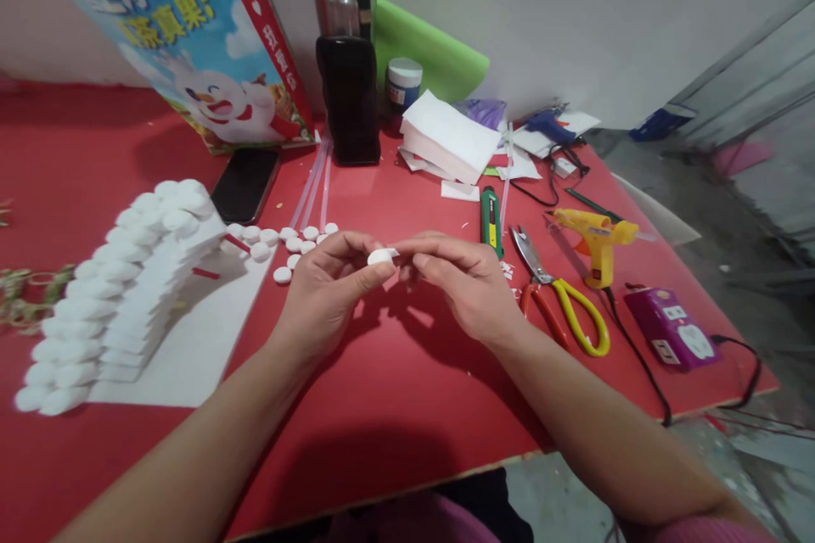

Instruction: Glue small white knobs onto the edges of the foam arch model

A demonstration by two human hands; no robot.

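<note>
1. Left hand (328,284): raised above the red desk (395,424); thumb and index finger pinch a white disc (379,257) by its edge; the disc sits between the two hands, near the middle of the view.
2. Right hand (462,280): opposite the left, fingers bent and drawn together, their tips just beside a small pointed white piece at the disc's right edge; whether they grasp that piece cannot be told.
3. Left of the hands: a white stepped model (149,288) stands on a white sheet (210,365); white discs (80,329) line its outer side in a rising slope; loose white discs (282,275) lie between the model and the left hand, some on the sheet's corner, others on the desk.
4. Behind: a black smartphone (246,187) lies flat before a printed carton (222,93); clear glue sticks (311,187) lie to its right; a blue jar with a white lid (403,83) stands near a stack of white paper (452,136).
5. Right of the hands: a green utility knife (491,222) lies nearest; next come shears with one red and one yellow handle (540,270); beyond stands a yellow glue gun (598,246), nozzle pointing left, a translucent stick projecting from its rear; a purple box (673,327) with a black cable lies near the desk's right edge.
</note>
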